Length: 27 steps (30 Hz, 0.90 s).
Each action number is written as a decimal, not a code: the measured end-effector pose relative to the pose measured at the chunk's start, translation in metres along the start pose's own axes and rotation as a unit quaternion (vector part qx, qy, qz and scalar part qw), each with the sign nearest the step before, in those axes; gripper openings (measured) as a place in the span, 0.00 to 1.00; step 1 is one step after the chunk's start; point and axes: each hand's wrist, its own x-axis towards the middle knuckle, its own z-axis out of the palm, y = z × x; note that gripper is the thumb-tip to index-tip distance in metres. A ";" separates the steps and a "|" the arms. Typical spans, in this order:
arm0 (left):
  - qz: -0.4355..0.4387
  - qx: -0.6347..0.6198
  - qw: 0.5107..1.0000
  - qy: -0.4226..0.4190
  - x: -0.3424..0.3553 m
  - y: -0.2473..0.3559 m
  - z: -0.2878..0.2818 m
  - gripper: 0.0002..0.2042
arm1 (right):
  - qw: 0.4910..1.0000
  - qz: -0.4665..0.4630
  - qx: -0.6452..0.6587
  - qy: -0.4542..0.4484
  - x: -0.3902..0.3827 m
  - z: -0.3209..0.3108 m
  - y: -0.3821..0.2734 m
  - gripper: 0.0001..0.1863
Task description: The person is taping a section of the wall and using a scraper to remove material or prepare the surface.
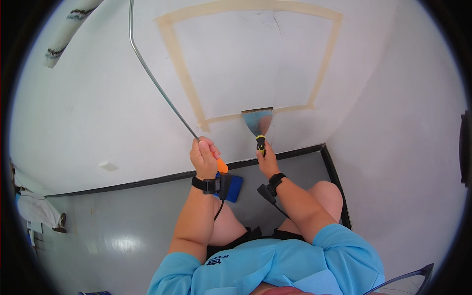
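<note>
My left hand (202, 156) is closed round the orange handle (222, 165) of a paint roller. Its long bent metal rod (160, 88) rises past the top edge of the view. At the upper left a white roller sleeve (71, 32) with dark bands shows in part; where it joins the rod is out of sight. In my right hand (268, 161) is a putty knife (258, 122) with a black and yellow handle. The wide blade points up, its edge at the lower strip of masking tape (223, 119) on the white wall (236, 69); contact is hard to judge.
Tape frames a large four-sided patch of wall, with a thin crack (277, 24) near its top. A blue object (236, 188) lies on the grey floor (147, 221), partly behind my left wrist. Black skirting (123, 184) runs along the wall. Another person's leg (39, 209) is at far left.
</note>
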 end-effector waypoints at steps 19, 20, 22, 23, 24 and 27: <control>-0.001 -0.027 0.999 -0.028 0.000 0.010 0.004 0.17 | 0.974 -0.188 0.016 0.125 0.035 -0.046 -0.092 0.26; 0.000 -0.037 0.999 -0.026 -0.001 0.011 0.005 0.17 | 0.963 -0.220 0.030 0.154 0.044 -0.052 -0.111 0.26; 0.008 -0.051 0.998 -0.025 0.000 0.011 0.006 0.17 | 0.959 -0.229 0.066 0.150 0.061 -0.069 -0.138 0.25; 0.015 -0.048 0.998 -0.023 0.001 0.011 0.005 0.17 | 0.956 -0.237 0.104 0.142 0.069 -0.077 -0.148 0.25; 0.019 -0.048 0.998 -0.024 0.000 0.010 0.008 0.17 | 0.955 -0.239 0.102 0.144 0.074 -0.086 -0.157 0.25; 0.018 -0.065 0.998 -0.005 0.000 0.012 0.010 0.17 | 0.951 -0.259 0.099 0.134 0.081 -0.101 -0.173 0.25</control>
